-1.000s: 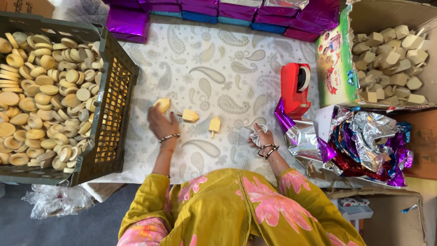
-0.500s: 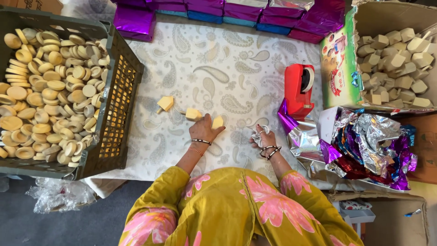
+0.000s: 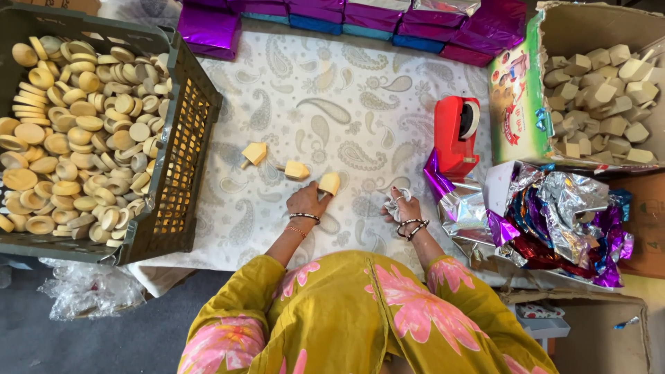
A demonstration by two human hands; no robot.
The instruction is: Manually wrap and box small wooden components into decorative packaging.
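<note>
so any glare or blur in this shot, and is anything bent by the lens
Head view: even light, soft shadows; glare on the crumpled foil wrappers and purple wrapped boxes; wooden pieces by the left hand sharp; crate edges bow from the wide lens.
</note>
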